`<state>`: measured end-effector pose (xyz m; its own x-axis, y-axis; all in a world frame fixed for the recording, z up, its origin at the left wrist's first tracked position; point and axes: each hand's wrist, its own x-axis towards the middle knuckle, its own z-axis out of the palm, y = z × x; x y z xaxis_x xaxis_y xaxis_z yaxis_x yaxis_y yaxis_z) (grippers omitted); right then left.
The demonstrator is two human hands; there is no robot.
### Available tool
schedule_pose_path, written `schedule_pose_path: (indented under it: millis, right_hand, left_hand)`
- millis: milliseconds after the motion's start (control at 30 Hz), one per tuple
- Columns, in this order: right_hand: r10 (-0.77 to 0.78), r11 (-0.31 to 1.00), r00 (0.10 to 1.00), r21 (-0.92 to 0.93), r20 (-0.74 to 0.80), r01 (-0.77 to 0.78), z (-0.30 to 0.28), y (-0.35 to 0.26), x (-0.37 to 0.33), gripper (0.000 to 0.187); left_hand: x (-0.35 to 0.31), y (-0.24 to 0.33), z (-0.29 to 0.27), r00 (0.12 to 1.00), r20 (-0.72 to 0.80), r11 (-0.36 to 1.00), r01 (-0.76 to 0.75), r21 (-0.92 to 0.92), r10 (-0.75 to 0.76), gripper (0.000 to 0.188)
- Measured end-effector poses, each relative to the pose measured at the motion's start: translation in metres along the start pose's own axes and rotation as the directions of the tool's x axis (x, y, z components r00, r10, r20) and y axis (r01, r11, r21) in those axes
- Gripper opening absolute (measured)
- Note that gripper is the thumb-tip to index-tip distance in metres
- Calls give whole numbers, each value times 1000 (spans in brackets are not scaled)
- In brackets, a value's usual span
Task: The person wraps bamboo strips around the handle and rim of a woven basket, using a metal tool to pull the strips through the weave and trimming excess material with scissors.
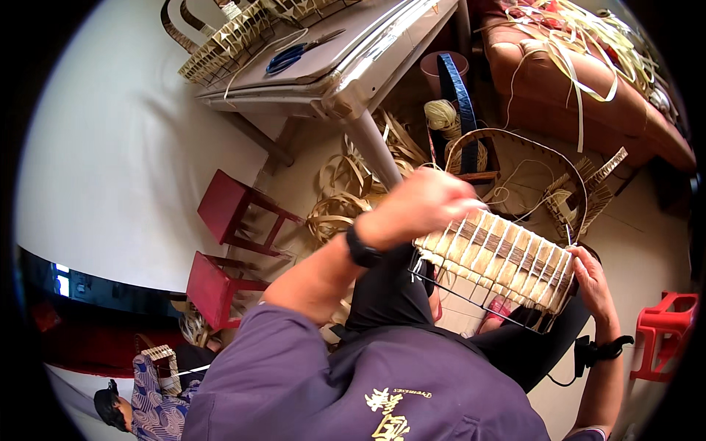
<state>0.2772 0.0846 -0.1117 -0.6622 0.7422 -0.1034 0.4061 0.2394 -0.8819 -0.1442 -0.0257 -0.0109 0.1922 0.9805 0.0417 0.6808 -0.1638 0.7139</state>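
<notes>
While the right hand [594,285] clamps fingers on the basket [500,259], the left hand [434,198] arches inward, fingers too blurred to tell.

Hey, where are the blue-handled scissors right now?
In the head view, top, left of centre: the scissors lie on the table, beside a woven basket.

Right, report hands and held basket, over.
Left hand blurred near upper left corner of handled woven basket, grip unclear. Right hand holds its right end. Side banded tan and brown. Left hand hides left base of handle.

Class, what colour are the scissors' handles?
The scissors' handles are blue, showing best in the head view.
</notes>
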Motion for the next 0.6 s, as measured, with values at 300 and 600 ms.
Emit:
schedule_pose_path:
  millis: [300,600]
  right_hand:
    - [193,906,975,361,107,-219,6,1,24,32]
    - [116,832,962,505,246,-229,-1,-8,17,65]
  left_hand:
    - [-80,-173,73,902,16,521,263,-812,-431,40]
    - [-44,-184,66,741,81,-35,78,-996,-667,21]
